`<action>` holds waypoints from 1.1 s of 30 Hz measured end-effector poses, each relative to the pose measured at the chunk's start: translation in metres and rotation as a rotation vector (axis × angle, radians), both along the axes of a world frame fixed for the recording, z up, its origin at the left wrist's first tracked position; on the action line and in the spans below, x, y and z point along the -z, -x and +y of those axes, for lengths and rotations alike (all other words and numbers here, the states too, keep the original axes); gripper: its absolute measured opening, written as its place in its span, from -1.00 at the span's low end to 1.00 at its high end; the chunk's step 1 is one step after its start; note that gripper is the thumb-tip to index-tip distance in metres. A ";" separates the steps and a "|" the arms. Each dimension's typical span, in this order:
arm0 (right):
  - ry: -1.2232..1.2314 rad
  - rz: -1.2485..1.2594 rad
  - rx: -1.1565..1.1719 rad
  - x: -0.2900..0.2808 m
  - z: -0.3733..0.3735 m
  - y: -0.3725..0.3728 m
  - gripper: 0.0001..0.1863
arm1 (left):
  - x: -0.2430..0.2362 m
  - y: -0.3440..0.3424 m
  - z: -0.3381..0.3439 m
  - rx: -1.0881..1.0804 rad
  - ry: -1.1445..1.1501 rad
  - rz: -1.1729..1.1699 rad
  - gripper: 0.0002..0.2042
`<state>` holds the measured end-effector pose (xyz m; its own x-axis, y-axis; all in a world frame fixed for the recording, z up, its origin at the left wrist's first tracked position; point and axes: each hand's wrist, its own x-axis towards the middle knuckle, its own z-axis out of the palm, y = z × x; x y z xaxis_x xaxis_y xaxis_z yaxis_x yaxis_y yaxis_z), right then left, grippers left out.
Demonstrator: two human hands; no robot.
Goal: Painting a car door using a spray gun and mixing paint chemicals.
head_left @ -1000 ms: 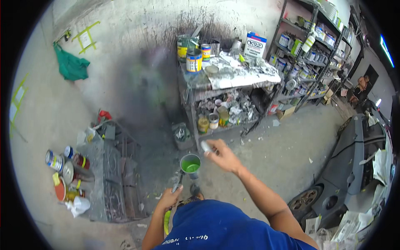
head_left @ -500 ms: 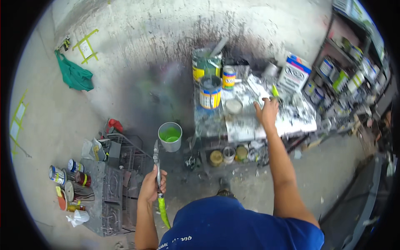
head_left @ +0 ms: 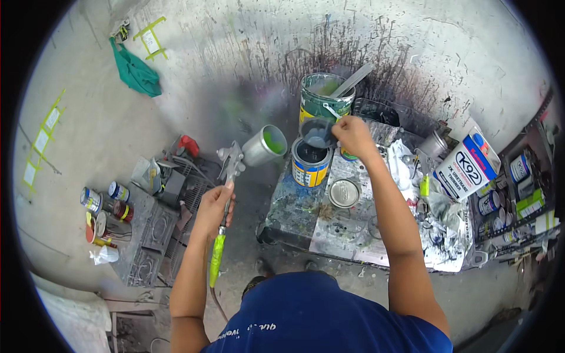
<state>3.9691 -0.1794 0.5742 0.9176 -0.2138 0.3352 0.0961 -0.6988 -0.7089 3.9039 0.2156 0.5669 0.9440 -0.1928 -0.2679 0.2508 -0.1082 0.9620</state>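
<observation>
My left hand grips a silver spray gun; its tilted metal cup holds bright green paint, and a green-taped hose hangs below. My right hand pinches a dark round lid over an open yellow-and-blue can of dark contents on the bench. A big green bucket with a stick in it stands behind. A silver lid lies to the can's right.
The cluttered bench carries stained paper and a white rectangular tin. Shelves of cans stand at the right. A low grey stand with several cans is at the left. A green cloth hangs on the stained wall.
I now face the bench more squarely and closer. My right hand has risen to the cans and taken hold of the dark lid. The gun's cup has tipped to the right.
</observation>
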 end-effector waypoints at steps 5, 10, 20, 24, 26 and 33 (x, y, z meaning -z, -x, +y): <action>-0.188 -0.012 0.089 -0.013 -0.030 0.025 -0.75 | -0.022 -0.014 -0.022 -0.009 -0.139 -0.097 -0.57; -0.344 -0.124 0.093 -0.011 -0.046 0.054 -0.82 | -0.033 -0.016 -0.042 -0.015 -0.621 -0.493 -0.56; -0.257 -0.111 0.227 -0.014 -0.046 0.089 -0.81 | -0.067 0.006 -0.075 0.045 -0.778 -0.868 -0.65; -0.250 -0.090 0.236 0.005 -0.046 0.096 -0.79 | -0.070 0.008 -0.080 0.083 -0.924 -1.011 -0.63; -0.347 -0.099 0.241 0.020 -0.048 0.098 -0.80 | -0.071 0.007 -0.081 0.087 -0.935 -1.044 -0.62; -0.528 -0.078 0.209 0.033 -0.050 0.099 -0.82 | -0.073 0.002 -0.086 0.111 -0.838 -0.851 -0.60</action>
<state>3.8699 -0.2289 0.5407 0.8146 -0.5449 0.1988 0.0600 -0.2617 -0.9633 3.9021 0.1292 0.6395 0.8683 -0.3484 0.3532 -0.4820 -0.7610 0.4342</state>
